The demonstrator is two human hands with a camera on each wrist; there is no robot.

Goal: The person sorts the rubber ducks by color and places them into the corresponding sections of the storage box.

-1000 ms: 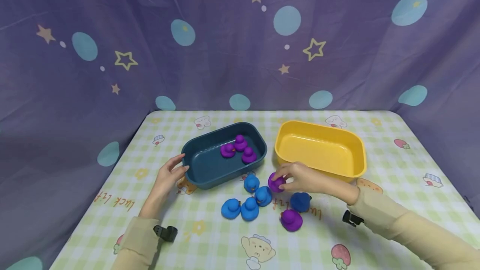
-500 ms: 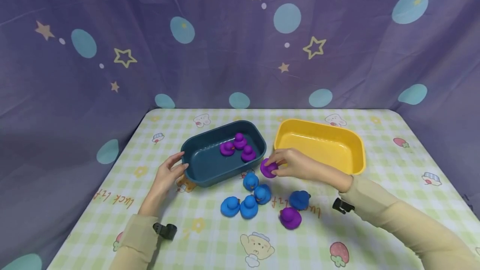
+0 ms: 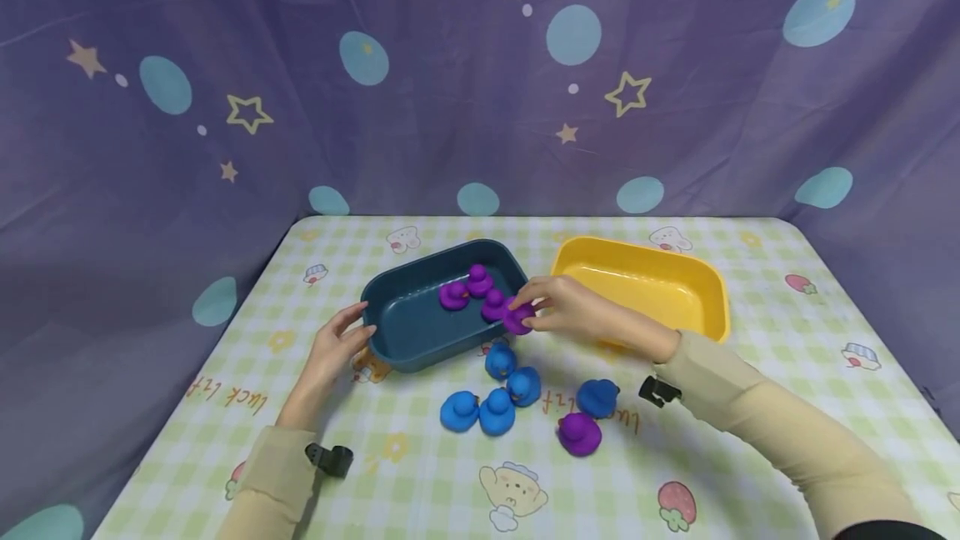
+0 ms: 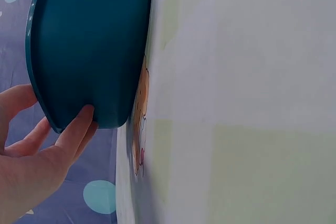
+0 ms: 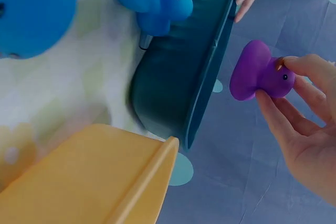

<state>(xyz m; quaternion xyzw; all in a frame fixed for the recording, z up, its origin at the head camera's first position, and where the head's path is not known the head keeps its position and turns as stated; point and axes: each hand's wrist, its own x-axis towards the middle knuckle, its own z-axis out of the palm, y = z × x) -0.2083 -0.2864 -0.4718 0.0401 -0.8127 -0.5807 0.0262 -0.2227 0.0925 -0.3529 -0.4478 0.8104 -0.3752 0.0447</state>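
Judging risk, near to far:

Loose purple duck [image 3: 579, 433]: it was seen lying on the checked tablecloth [image 3: 420, 490] nearest the person, just beside a dark blue duck [image 3: 598, 397]; it could be knocked by the right sleeve [image 3: 720, 407], which lay close by.

Blue duck cluster [image 3: 491, 397]: four light blue ducks were grouped just in front of the teal tub; they could be scattered if the right forearm were dropped low.

Left hand [image 3: 330, 352]: its fingers were seen relaxed and touching the near end wall of the teal tub [image 3: 397, 332], nothing being held; the tub could be slid or tipped if that touch were turned into a push.

Right hand [image 3: 570, 311]: a purple rubber duck [image 5: 260, 74] was pinched between thumb and fingertips [image 5: 299, 66], held at the tub's right rim; being gripped only by the head, it could be slipped loose and dropped outside the rim.

Ducks in the tub [image 3: 472, 290]: three purple ducks were sitting inside, close to the held one, and could be bumped by it.

Yellow tub [image 3: 705, 294]: it stood just beside the teal tub, with nothing seen inside.
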